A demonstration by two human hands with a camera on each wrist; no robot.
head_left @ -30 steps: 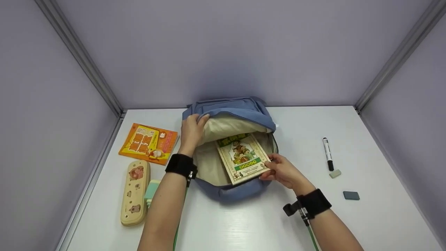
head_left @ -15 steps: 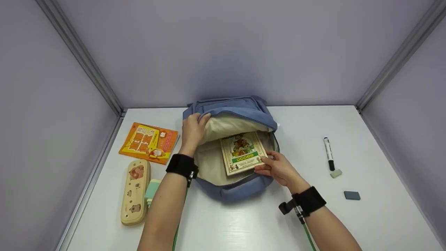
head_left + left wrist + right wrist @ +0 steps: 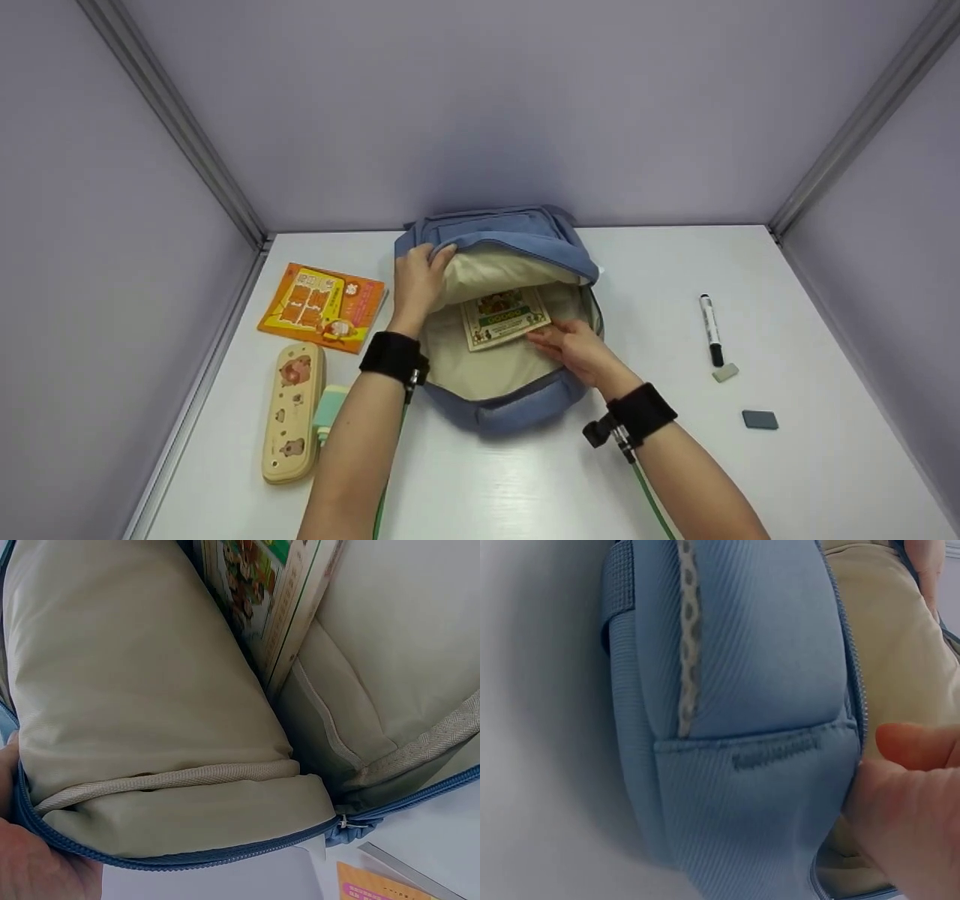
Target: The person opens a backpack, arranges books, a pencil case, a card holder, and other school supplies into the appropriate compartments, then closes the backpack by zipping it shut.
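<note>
Sliding a picture book [image 3: 501, 318] into the open blue backpack [image 3: 525, 232] is, as we judge it, the step in hand: our right hand [image 3: 571, 346] lies inside the opening, fingers fairly straight, pushing on the book's near edge, and most of the cover is already under the lifted flap. Our left hand [image 3: 417, 279] curls round the zip edge of that flap and holds it up. From the left wrist view the book [image 3: 271, 600] stands slanted between two folds of cream lining. We think the next move calls for a steady push along the lining so the corners do not catch, with the flap kept raised.

The backpack is ribbed blue cloth with a smooth beige lining and a woven zip tape; the book is thin, flat and glossy. On the white table [image 3: 825, 465] lie an orange booklet [image 3: 321, 306], a rounded cream pencil case [image 3: 291, 411], a black-capped marker [image 3: 709, 330] and two small erasers
</note>
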